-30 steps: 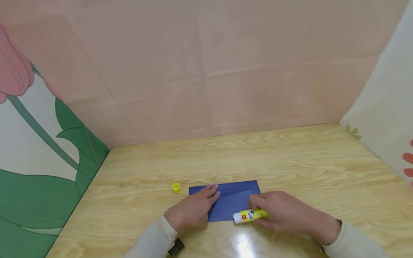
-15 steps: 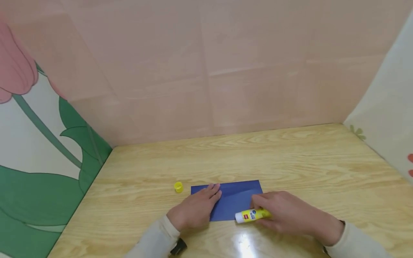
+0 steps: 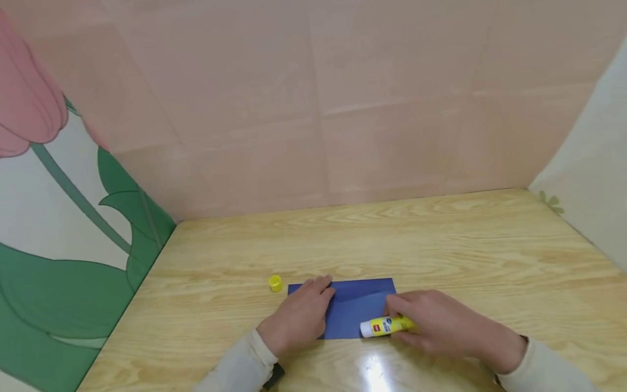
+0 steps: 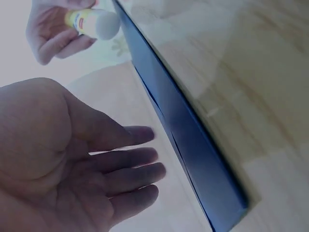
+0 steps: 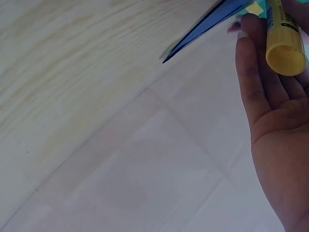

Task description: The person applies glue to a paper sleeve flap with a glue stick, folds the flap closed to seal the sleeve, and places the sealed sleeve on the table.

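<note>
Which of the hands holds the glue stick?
The right hand, gripping the yellow glue stick; the left hand, over the blue paper, holds none.

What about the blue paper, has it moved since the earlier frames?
Yes, slightly: in the head view, the blue paper has shifted left, toward the yellow cap on the table.

The head view looked forward and down; both wrist views (far nearer) shared the blue sheet [image 4: 177, 116].

Bright white glare on the tabletop [image 3: 372, 245]
</note>
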Motion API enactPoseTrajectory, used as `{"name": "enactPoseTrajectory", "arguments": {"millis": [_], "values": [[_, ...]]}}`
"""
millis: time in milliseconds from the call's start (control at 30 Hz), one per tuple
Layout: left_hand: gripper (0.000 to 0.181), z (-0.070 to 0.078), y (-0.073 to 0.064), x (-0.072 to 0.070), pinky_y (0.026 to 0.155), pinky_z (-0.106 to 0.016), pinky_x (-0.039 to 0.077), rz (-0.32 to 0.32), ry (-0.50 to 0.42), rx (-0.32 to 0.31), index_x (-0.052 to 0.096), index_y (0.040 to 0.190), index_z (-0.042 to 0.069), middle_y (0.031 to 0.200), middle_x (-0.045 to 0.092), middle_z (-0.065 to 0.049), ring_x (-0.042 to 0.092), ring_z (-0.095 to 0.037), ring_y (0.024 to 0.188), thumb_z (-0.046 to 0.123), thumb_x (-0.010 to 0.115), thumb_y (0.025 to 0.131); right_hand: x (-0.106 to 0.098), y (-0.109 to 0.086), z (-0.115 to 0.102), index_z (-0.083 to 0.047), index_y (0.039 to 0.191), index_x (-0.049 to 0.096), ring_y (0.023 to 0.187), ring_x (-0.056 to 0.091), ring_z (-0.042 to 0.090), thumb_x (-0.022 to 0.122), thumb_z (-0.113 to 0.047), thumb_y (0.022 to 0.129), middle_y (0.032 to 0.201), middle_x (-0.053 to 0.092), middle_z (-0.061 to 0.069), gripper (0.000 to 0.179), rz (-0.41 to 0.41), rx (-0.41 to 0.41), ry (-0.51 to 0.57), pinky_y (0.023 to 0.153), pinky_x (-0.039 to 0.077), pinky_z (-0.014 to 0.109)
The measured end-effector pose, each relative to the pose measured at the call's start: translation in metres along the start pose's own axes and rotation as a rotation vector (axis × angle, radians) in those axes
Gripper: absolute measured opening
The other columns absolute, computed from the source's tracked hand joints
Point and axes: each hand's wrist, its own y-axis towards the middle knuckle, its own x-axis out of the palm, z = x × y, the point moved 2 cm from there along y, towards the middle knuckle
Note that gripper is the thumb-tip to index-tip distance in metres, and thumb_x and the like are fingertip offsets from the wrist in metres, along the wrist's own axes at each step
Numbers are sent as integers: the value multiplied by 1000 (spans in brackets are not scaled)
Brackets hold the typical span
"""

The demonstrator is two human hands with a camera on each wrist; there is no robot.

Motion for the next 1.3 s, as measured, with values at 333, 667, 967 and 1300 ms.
{"name": "enactPoseTrajectory", "arguments": {"millis": [333, 667, 967, 1300], "values": [[55, 10, 2, 7, 126, -42, 20, -180, 1, 57, 25, 159, 13, 169, 12, -2, 9, -21, 157, 34, 33, 108, -3, 1, -1, -28, 94, 52, 75, 51, -9, 80, -27, 83, 87, 60, -21, 30, -64, 52, 27, 62, 49, 20], [54, 8, 3, 7, 125, -36, 23, -210, -32, 59, 28, 157, 11, 168, 15, -4, 13, -22, 156, 29, 35, 107, -4, 1, -2, -29, 94, 52, 73, 51, -9, 80, -28, 82, 86, 61, -20, 30, -52, 52, 24, 61, 48, 18], [46, 12, 19, 0, 118, -38, 37, -153, -60, 31, 48, 148, 11, 160, 37, -5, 35, -24, 149, 29, 42, 107, -2, -1, -1, -28, 92, 51, 71, 48, -9, 80, -29, 82, 84, 58, -21, 31, -51, 52, 21, 59, 46, 17], [44, 15, 21, -3, 117, -36, 38, -53, -2, 74, 49, 147, 12, 158, 41, -4, 36, -23, 148, 26, 46, 105, -4, 1, -3, -28, 93, 51, 71, 48, -9, 80, -29, 81, 84, 58, -21, 32, -21, 20, 29, 59, 44, 17]]}}
